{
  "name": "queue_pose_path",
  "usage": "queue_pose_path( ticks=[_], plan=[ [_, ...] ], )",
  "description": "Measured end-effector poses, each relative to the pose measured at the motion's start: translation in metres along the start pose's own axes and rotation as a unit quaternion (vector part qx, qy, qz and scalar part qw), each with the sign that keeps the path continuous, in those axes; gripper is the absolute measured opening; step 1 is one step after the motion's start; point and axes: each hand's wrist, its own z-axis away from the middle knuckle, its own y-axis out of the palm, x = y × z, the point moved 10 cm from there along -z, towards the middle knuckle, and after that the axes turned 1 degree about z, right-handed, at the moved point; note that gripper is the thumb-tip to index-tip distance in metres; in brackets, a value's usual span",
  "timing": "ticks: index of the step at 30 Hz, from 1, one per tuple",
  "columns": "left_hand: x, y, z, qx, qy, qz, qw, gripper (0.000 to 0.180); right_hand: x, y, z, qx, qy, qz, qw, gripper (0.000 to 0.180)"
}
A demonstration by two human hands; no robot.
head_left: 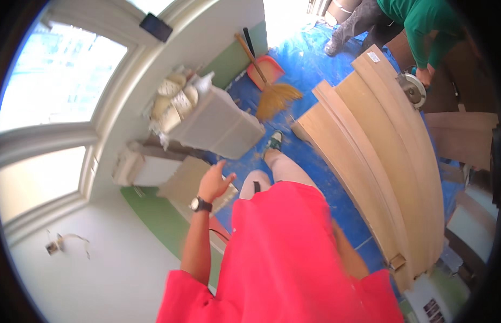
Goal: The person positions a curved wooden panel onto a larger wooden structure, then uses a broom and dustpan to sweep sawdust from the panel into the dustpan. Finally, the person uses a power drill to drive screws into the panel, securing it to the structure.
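Observation:
My left hand (214, 183) is in mid-air left of my body, with the thumb and fingers apart and nothing in it. A dark watch is on that wrist. It is nearest to a tan board (180, 180) leaning by the wall. My right arm hangs at my side, partly behind my red shirt (277, 247), and its hand is hidden. Long wooden panels (379, 140) lie stacked along my right.
Blue sheeting (309, 59) covers the floor. A broom (280, 97) and a red dustpan (264, 72) stand ahead, beside a white covered cabinet (218, 124) loaded with items. At far right, a co-worker in green (428, 24) handles a circular saw (412, 90) at the panels' edge.

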Motion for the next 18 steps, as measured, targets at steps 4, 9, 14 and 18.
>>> queue_pose_path(
  ticks=[4,9,14,18],
  plan=[
    [0.008,-0.017,-0.059,0.096,0.002,-0.015,0.995,0.061,0.341,0.015,-0.020,-0.168,-0.117,0.091,0.974,0.064],
    [-0.037,-0.075,-0.155,0.092,0.006,0.088,0.992,0.055,0.643,0.027,0.059,-0.146,-0.305,0.014,0.941,0.055],
    [-0.104,-0.098,-0.271,0.172,0.077,-0.007,0.982,0.056,0.667,0.010,0.040,-0.189,-0.256,-0.003,0.948,0.057],
    [-0.134,-0.104,-0.378,0.248,0.133,-0.059,0.958,0.055,0.623,0.000,-0.035,-0.212,-0.108,-0.016,0.971,0.062]
  ],
)
